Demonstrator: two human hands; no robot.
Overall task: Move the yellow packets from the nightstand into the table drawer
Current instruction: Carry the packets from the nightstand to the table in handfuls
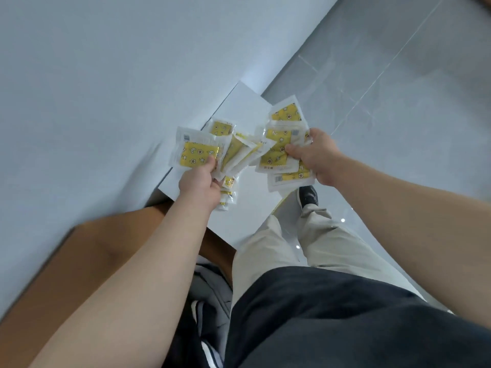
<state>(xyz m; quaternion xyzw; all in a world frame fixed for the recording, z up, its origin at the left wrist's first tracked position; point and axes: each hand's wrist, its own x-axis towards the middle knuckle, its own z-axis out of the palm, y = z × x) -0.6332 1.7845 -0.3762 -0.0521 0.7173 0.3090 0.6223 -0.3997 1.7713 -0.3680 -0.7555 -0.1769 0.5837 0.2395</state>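
My left hand [199, 185] grips a fanned bundle of several yellow packets [196, 154], clear wrappers with yellow star-patterned pads inside. My right hand [316, 155] grips a second bundle of several yellow packets [276, 152], thumb pressed on the top one. Both bundles hang in the air in front of me, above a white flat surface [239, 107] beside a pale wall. No drawer is in view.
A brown wooden surface [87, 251] lies at the lower left, with dark and grey clothing [210, 293] beside it. Grey tiled floor [385, 88] stretches to the right. My legs in beige trousers and one dark shoe [308, 196] stand on it.
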